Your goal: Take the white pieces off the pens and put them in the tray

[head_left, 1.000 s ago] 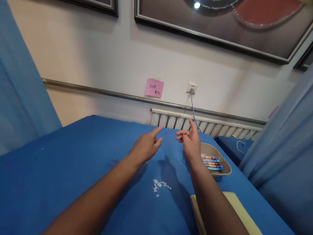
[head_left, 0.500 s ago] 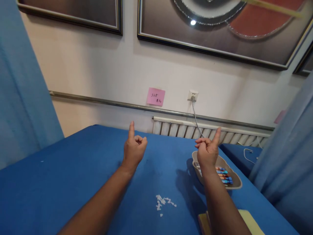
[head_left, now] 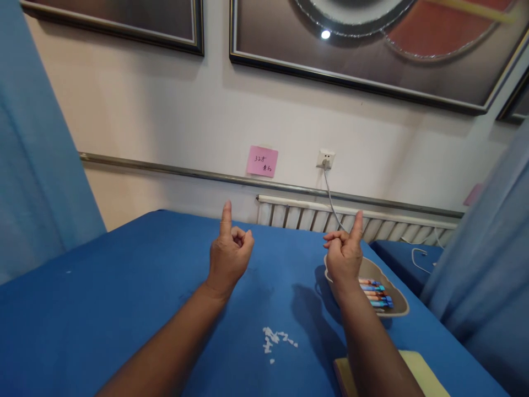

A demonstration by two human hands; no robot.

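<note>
My left hand (head_left: 229,256) is raised above the blue-covered surface (head_left: 136,286), its index finger stretched up and the other fingers curled in. Nothing shows in it. On the right, my right hand (head_left: 345,256) has the same pose, index finger up, the rest loosely bent, and it holds nothing visible. Behind and partly hidden by that hand and forearm is a beige tray (head_left: 399,309) with several pens with coloured caps (head_left: 376,295) in it. Small white scraps (head_left: 270,336) lie scattered between my forearms. A yellow pad or notebook (head_left: 421,369) is partly covered by my right forearm.
A metal rail (head_left: 185,173) and a white radiator (head_left: 297,212) run along the wall. A cord (head_left: 330,193) hangs from a socket (head_left: 325,159) near a pink note (head_left: 262,161). Blue curtains (head_left: 33,165) hang at both sides. Framed pictures (head_left: 289,55) are above.
My right hand has moved a little left, uncovering more of the pens. My left hand has shifted slightly right and up. The view has tilted very slightly.
</note>
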